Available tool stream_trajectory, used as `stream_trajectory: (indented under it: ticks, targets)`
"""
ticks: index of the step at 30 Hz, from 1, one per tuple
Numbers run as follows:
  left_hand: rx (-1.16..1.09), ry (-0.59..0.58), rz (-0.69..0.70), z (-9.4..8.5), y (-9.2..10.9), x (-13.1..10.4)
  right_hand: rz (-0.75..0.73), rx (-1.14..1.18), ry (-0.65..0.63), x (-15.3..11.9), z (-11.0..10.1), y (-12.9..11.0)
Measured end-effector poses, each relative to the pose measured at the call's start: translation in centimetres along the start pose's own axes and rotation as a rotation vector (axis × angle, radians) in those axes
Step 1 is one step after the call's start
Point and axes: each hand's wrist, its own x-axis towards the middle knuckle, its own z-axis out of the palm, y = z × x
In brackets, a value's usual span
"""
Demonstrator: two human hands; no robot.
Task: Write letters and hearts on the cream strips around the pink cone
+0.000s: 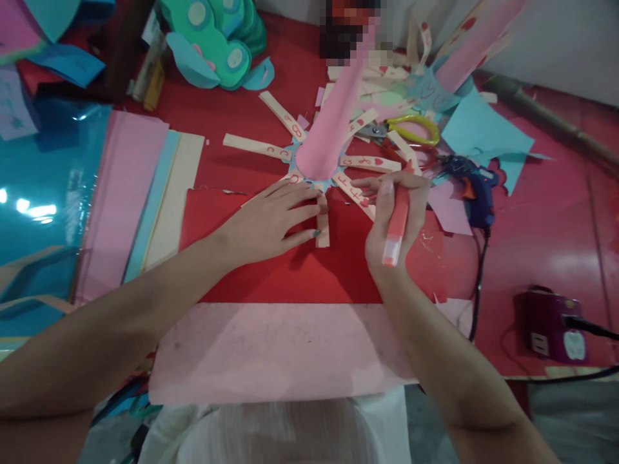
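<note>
A tall pink paper cone (333,122) stands on a blue scalloped paper base, with cream paper strips (256,145) fanning out around it. Red letters and hearts mark several strips. My left hand (264,219) lies with spread fingers over the near side of the base, its fingertips on a blank-looking cream strip (322,240) that points toward me. In my right hand (418,196) is a red marker (397,222), gripped just right of the cone beside a lettered strip (355,190). The marker's tip cannot be made out.
A blue glue gun (476,190) and yellow-handled pliers (413,129) lie to the right among paper scraps. A purple power adapter (556,325) sits further right. Coloured paper sheets (120,200) are stacked at left; green foam cutouts (217,45) lie behind. A second pink cone (478,45) is at back right.
</note>
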Motion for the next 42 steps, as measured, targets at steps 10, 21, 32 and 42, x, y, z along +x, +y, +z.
stream_trajectory:
  ticks: [10, 21, 32, 42]
  targets:
    - [-0.037, 0.018, -0.006, -0.36, 0.03, 0.09, 0.018, 0.077, 0.015, 0.01, 0.02, 0.0]
    - [-0.158, 0.047, 0.004, -0.59, -0.1, 0.35, -0.026, -0.079, -0.05, 0.03, -0.18, 0.39]
    - [-0.129, 0.005, -0.008, -0.65, -0.08, 0.2, -0.013, 0.035, -0.025, 0.06, -0.06, 0.13]
    - [-0.171, -0.06, -0.105, -0.93, 0.22, 0.33, -0.009, 0.042, -0.029, 0.12, -0.15, -0.02]
